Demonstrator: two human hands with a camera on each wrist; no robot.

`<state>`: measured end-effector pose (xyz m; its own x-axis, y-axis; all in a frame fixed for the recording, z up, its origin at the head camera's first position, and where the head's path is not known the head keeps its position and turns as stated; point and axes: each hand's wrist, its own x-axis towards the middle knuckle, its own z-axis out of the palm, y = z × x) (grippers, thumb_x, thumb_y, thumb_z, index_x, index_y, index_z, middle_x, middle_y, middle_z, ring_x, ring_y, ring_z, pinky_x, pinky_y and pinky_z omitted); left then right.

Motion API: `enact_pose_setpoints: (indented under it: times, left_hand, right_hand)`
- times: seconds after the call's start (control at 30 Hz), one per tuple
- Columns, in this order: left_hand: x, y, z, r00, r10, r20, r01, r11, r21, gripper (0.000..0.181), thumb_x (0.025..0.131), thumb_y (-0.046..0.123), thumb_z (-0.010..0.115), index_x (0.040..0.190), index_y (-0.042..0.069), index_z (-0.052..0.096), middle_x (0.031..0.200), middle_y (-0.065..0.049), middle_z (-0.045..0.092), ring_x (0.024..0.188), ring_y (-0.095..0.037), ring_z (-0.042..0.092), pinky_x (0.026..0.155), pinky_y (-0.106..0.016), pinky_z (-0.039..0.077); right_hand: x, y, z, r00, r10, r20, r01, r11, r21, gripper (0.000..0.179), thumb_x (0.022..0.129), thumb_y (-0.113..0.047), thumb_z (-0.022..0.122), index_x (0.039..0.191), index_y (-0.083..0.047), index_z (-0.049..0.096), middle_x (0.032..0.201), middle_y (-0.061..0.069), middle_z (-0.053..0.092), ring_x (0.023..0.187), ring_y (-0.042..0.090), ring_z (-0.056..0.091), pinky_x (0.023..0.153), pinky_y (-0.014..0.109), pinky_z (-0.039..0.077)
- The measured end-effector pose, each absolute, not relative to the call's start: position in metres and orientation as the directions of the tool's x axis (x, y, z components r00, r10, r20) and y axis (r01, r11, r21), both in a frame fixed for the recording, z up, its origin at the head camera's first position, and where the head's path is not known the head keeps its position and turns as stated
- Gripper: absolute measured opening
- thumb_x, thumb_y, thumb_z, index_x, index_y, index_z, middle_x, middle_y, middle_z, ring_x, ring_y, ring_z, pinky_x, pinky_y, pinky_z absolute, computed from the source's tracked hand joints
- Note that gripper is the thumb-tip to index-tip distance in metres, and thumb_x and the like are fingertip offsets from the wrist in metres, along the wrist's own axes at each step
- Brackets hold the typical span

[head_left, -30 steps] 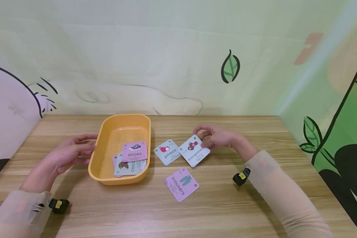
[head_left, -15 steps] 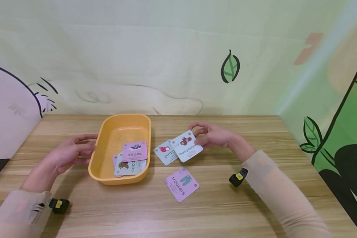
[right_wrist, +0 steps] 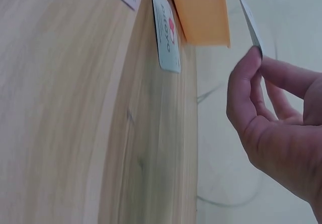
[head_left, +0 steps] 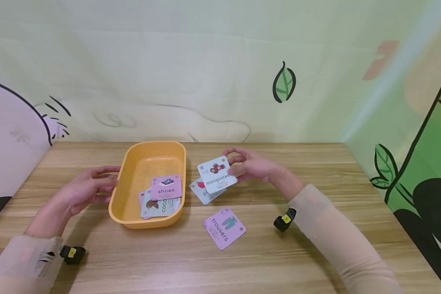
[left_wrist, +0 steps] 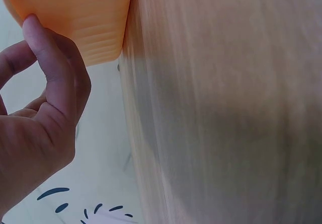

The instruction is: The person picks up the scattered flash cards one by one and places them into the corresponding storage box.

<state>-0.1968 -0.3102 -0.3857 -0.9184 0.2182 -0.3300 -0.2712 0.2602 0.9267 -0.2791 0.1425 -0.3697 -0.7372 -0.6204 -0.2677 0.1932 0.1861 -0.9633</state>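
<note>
My right hand [head_left: 255, 166] pinches the right side of a pale blue "mangosteen" flash card [head_left: 216, 173], held above the table. Seen edge-on in the right wrist view, the same flash card [right_wrist: 249, 22] sits between thumb and fingers. Beneath it lies a pale blue "pitaya" card [head_left: 203, 195], partly covered in the head view. A purple "trousers" card [head_left: 225, 228] lies nearer the front. My left hand [head_left: 88, 190] touches the outer left wall of a yellow-orange tray [head_left: 132, 163], fingers loosely bent. Inside, a purple "shoes" card [head_left: 166, 188] overlaps a "coco…" card [head_left: 156, 208] and other partly hidden cards.
The wooden table [head_left: 161, 261] reaches back to a wall covering [head_left: 206, 81] with painted leaves and cartoon shapes. A small black device hangs at the left sleeve [head_left: 25, 257], another at the right sleeve [head_left: 323, 216].
My right hand has carried the mangosteen card leftward and slightly up, from beside the pitaya card to over it. The left hand and tray stay put.
</note>
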Motion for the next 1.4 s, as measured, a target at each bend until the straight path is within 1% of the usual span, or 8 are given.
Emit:
enact_pose_setpoints:
  times: [0.2,0.37,0.53,0.8,0.97,1.1,1.3,1.4]
  left_hand:
    - [-0.197,-0.311,-0.386,-0.919,0.219,-0.327,-0.269,0.258,0.928,0.068,0.106,0.016,0.057,0.158,-0.008,0.019,0.105,0.0,0.068,0.09,-0.015,0.067,0.08,-0.034,0.06]
    - [-0.196,-0.311,-0.385,-0.92,0.22,-0.326,-0.268,0.254,0.929,0.068,0.106,0.016,0.056,0.158,-0.008,0.019,0.104,0.0,0.068,0.089,-0.015,0.067,0.08,-0.033,0.06]
    - [-0.196,-0.311,-0.385,-0.919,0.222,-0.325,-0.266,0.255,0.93,0.068,0.107,0.017,0.056,0.158,-0.008,0.019,0.105,0.001,0.068,0.09,-0.015,0.067,0.08,-0.034,0.06]
    - [-0.196,-0.313,-0.386,-0.921,0.227,-0.317,-0.26,0.251,0.933,0.066,0.107,0.016,0.055,0.158,-0.008,0.02,0.104,0.0,0.069,0.089,-0.015,0.068,0.08,-0.034,0.061]
    - [-0.196,-0.313,-0.386,-0.92,0.23,-0.316,-0.257,0.252,0.933,0.065,0.107,0.016,0.055,0.158,-0.008,0.02,0.104,0.0,0.069,0.089,-0.015,0.068,0.08,-0.034,0.061]
    - [-0.196,-0.313,-0.386,-0.919,0.229,-0.321,-0.262,0.253,0.931,0.066,0.107,0.016,0.055,0.158,-0.007,0.02,0.105,0.0,0.069,0.09,-0.015,0.068,0.081,-0.034,0.061]
    - [-0.196,-0.311,-0.385,-0.916,0.227,-0.331,-0.273,0.249,0.929,0.068,0.107,0.016,0.056,0.158,-0.008,0.018,0.105,-0.001,0.069,0.09,-0.015,0.068,0.081,-0.035,0.06]
    - [-0.196,-0.311,-0.385,-0.915,0.228,-0.333,-0.276,0.251,0.928,0.068,0.107,0.017,0.056,0.158,-0.008,0.018,0.105,-0.001,0.068,0.09,-0.015,0.068,0.081,-0.035,0.06]
  right_hand:
    - [-0.275,0.127,-0.37,-0.779,-0.577,-0.243,0.201,0.137,-0.97,0.051,0.093,0.013,0.061,0.138,-0.007,0.047,0.116,0.016,0.061,0.097,0.03,0.065,0.078,0.04,0.059]
    - [-0.27,0.114,-0.369,-0.792,-0.563,-0.238,0.199,0.13,-0.971,0.053,0.091,0.013,0.062,0.138,-0.006,0.048,0.115,0.016,0.061,0.095,0.029,0.065,0.075,0.038,0.06]
    - [-0.264,0.102,-0.369,-0.801,-0.55,-0.236,0.204,0.118,-0.972,0.054,0.09,0.013,0.063,0.139,-0.006,0.048,0.114,0.017,0.061,0.095,0.029,0.065,0.076,0.038,0.06]
    - [-0.258,0.082,-0.372,-0.819,-0.534,-0.212,0.193,0.092,-0.977,0.052,0.09,0.011,0.065,0.136,-0.006,0.051,0.11,0.015,0.061,0.091,0.027,0.064,0.073,0.035,0.059]
    - [-0.256,0.068,-0.373,-0.823,-0.53,-0.205,0.178,0.101,-0.979,0.051,0.089,0.011,0.066,0.136,-0.003,0.052,0.109,0.015,0.062,0.09,0.026,0.065,0.074,0.036,0.061]
    - [-0.253,0.055,-0.374,-0.829,-0.525,-0.196,0.159,0.114,-0.981,0.05,0.089,0.011,0.068,0.135,-0.001,0.053,0.108,0.016,0.061,0.087,0.026,0.066,0.072,0.036,0.061]
    - [-0.248,0.041,-0.374,-0.842,-0.506,-0.186,0.139,0.128,-0.982,0.049,0.087,0.012,0.071,0.132,0.001,0.056,0.105,0.016,0.06,0.085,0.026,0.066,0.074,0.04,0.063]
    - [-0.246,0.035,-0.375,-0.846,-0.501,-0.184,0.141,0.123,-0.982,0.049,0.086,0.012,0.071,0.132,0.003,0.055,0.102,0.015,0.059,0.082,0.025,0.065,0.073,0.039,0.063]
